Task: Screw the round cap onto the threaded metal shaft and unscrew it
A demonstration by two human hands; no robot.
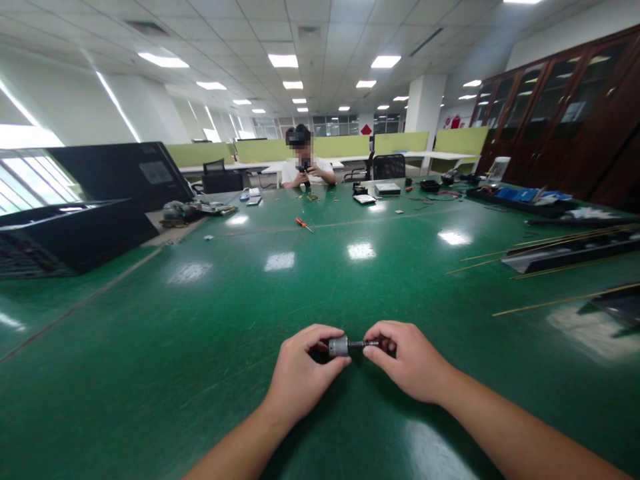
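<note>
Small silver motor (339, 346), or what looks like one, sits pinched between both hands just above the green table (210, 347), close in front of the person wearing the camera. The left hand (305, 370) is closed round its body, thumb underneath and forefinger curled over the top. The right hand (406, 360) is closed too, its thumb and forefinger nipping the dark shaft (363, 345) that sticks out of the motor's end toward it. The 2 hands are near each other, with only the part bridging them.

I'd judge it light but dense for its size, rigid, and smooth enough to roll or slip. The round body is the safe place to grip, while the thin shaft looks like the bit that could bend if loaded sideways.

Well beyond the hands an orange-handled screwdriver (303, 224) lies on the table. Further beyond, a second person (306, 170) sits with their own hands on something small. Off to the left of the left hand stand black cases (75, 233). Off to the right of the right hand lie thin yellow rods (550, 253).
</note>
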